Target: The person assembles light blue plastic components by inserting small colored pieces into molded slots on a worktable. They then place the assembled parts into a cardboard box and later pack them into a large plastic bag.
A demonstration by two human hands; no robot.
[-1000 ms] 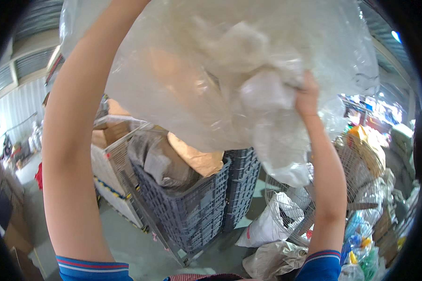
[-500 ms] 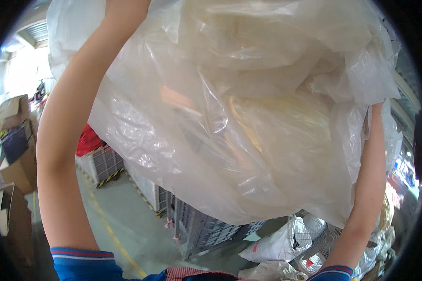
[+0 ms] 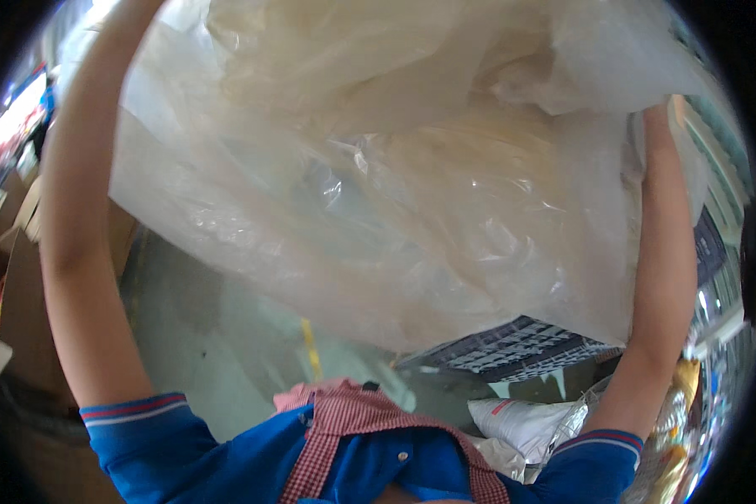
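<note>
A large, crumpled, translucent plastic sheet or bag (image 3: 378, 218) hangs before me between my raised arms; which of the two it is I cannot tell. My left forearm (image 3: 80, 193) runs up along its left side, and that hand lies beyond the top edge of the view. On the other side my right forearm (image 3: 665, 244) reaches up to the plastic, whose folds cover my right hand and its fingers. The film's lower edge droops in front of my chest, above the floor.
Below the plastic's right part stands a dark grey slatted crate (image 3: 512, 349). White sacks (image 3: 521, 424) lie near my right elbow. Cardboard boxes (image 3: 25, 286) are stacked at the left. A yellow line (image 3: 311, 349) crosses the green-grey floor (image 3: 193, 328).
The view has tilted down and turned, bringing my blue shirt and checked apron into it. Plastic and arms sit higher and farther left in view. My left wrist has left the frame.
</note>
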